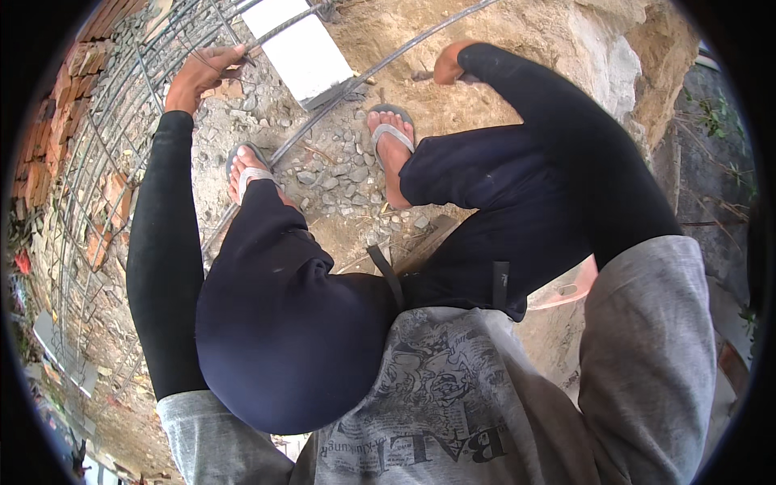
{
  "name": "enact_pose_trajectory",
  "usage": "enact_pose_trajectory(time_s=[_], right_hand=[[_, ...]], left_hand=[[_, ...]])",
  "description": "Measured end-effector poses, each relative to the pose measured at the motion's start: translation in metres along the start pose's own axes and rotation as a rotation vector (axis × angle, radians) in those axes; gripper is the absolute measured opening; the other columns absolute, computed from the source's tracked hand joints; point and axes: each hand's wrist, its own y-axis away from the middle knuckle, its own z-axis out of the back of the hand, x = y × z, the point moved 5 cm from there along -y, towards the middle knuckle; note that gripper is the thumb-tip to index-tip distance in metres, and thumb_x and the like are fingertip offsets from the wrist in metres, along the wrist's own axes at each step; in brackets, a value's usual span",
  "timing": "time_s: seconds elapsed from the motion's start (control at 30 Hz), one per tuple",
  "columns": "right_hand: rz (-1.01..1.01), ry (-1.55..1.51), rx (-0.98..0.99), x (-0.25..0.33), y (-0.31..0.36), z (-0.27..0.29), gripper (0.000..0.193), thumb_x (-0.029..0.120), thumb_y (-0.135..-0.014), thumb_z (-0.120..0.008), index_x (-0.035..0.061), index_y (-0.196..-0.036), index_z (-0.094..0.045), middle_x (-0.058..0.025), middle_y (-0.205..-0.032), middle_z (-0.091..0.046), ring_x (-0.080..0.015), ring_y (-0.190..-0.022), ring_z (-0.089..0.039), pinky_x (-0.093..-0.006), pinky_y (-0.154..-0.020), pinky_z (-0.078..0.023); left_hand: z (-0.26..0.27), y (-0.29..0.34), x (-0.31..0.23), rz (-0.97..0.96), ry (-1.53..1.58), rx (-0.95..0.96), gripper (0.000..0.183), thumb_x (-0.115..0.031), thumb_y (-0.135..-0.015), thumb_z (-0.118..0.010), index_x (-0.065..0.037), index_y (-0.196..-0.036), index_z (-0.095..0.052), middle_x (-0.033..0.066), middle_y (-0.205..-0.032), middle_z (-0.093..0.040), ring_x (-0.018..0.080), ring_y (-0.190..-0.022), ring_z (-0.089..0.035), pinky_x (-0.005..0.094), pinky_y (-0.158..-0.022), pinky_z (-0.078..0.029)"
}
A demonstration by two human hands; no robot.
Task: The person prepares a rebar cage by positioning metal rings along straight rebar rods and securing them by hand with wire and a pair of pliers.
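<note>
My left hand (202, 77) is raised at the upper left beside a cage of steel bars (121, 89). Its thumb and fingers are pinched on a thin tie wire (196, 39), close to a steel rod (283, 26) that crosses a white rectangular block (297, 52). My right hand (449, 63) is curled closed at the upper middle, over bare earth. A small dark bit shows by its fingers, but what it holds is hidden. Between my hands, a long curved steel bar (356, 83) runs diagonally past the block and my feet.
Red bricks (36, 174) are stacked along the far left. Loose gravel (339, 174) lies around my sandalled feet. A rocky earth bank (614, 56) rises at the upper right. Behind my right knee is a pinkish curved rim (566, 291), and a piece of wood (432, 238) lies between my legs.
</note>
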Motion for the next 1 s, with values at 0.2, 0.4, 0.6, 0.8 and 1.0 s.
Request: enact_pose_trajectory(time_s=[0.2, 0.4, 0.6, 0.8, 1.0], right_hand=[[0.144, -0.007, 0.026, -0.004, 0.12, 0.08, 0.041, 0.009, -0.08, -0.05, 0.0087, -0.119, -0.063, -0.0073, -0.078, -0.062, -0.0204, -0.062, -0.057, -0.037, -0.05, -0.047], [0.409, -0.348, -0.573, 0.053, 0.214, 0.101, 0.04, 0.014, -0.088, -0.056, 0.0061, -0.127, -0.059, -0.0114, -0.072, -0.062, -0.0191, -0.054, -0.059, -0.0339, -0.049, -0.048], [0.612, -1.166, -0.336, 0.155, 0.211, 0.001, 0.037, 0.025, -0.098, -0.055, 0.008, -0.131, -0.057, -0.0026, -0.074, -0.059, -0.011, -0.061, -0.056, -0.03, -0.054, -0.046], [0.466, -1.184, -0.376, 0.201, 0.152, -0.046, 0.047, 0.03, -0.092, -0.058, 0.0112, -0.135, -0.055, -0.019, -0.103, -0.069, -0.0352, -0.102, -0.064, -0.0416, -0.09, -0.046], [0.259, -0.688, -0.568, 0.204, 0.153, -0.005, 0.064, 0.018, -0.086, -0.058, 0.0085, -0.146, -0.041, -0.0289, -0.112, -0.065, -0.0421, -0.107, -0.063, -0.0502, -0.09, -0.047]], left_hand=[[-0.013, -0.004, -0.022, -0.107, -0.117, -0.014, 0.049, -0.052, -0.087, -0.069, -0.009, -0.111, -0.075, 0.0026, -0.096, -0.075, 0.0112, -0.082, -0.069, 0.0264, -0.068, -0.045], [0.018, -0.021, 0.002, -0.072, -0.192, -0.062, 0.041, -0.052, -0.084, -0.072, -0.013, -0.095, -0.08, 0.003, -0.079, -0.073, 0.0104, -0.07, -0.065, 0.0302, -0.068, -0.049], [0.007, -0.007, -0.002, -0.06, -0.217, -0.175, 0.042, -0.047, -0.079, -0.078, -0.011, -0.101, -0.079, 0.0024, -0.067, -0.068, 0.0103, -0.059, -0.058, 0.0285, -0.058, -0.046], [-0.01, 0.004, -0.028, -0.078, 0.002, -0.168, 0.032, -0.037, -0.081, -0.078, -0.007, -0.094, -0.077, 0.0012, -0.065, -0.065, 0.0072, -0.051, -0.049, 0.026, -0.046, -0.035], [-0.002, 0.012, -0.024, -0.016, 0.045, -0.177, 0.032, -0.038, -0.08, -0.08, -0.006, -0.085, -0.074, 0.0035, -0.065, -0.068, 0.0069, -0.049, -0.049, 0.027, -0.044, -0.035]])
